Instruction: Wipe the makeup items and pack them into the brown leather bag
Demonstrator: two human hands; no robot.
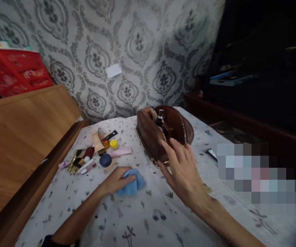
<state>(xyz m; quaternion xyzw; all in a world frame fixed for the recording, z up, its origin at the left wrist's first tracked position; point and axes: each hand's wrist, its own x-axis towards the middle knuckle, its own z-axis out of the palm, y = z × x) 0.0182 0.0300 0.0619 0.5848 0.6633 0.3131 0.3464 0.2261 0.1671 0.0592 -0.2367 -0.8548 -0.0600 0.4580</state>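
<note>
A folded light-blue cloth [134, 183] is in the grip of my left hand [119, 180], low over the patterned sheet. My right hand [182, 168] has its fingers spread at the near end of a brown leather toiletry bag [150, 132]. Its fingertips are at the bag's zipped edge; whether they press on it I cannot tell. The bag's zip is undone, and a dark bottle with a shiny cap [160, 116] shows inside. Left of the bag lie a dark-blue-lidded jar [106, 160], a pink tube [120, 151], a beige tube [97, 141] and several makeup brushes [75, 163].
The white patterned sheet [137, 219] covers the surface. A wooden panel [29, 120] borders it at left, with a red basket [16, 70] above. Behind stands a patterned wall [137, 44]. To the right are a dark phone-like object [211, 154] and a blurred-out patch.
</note>
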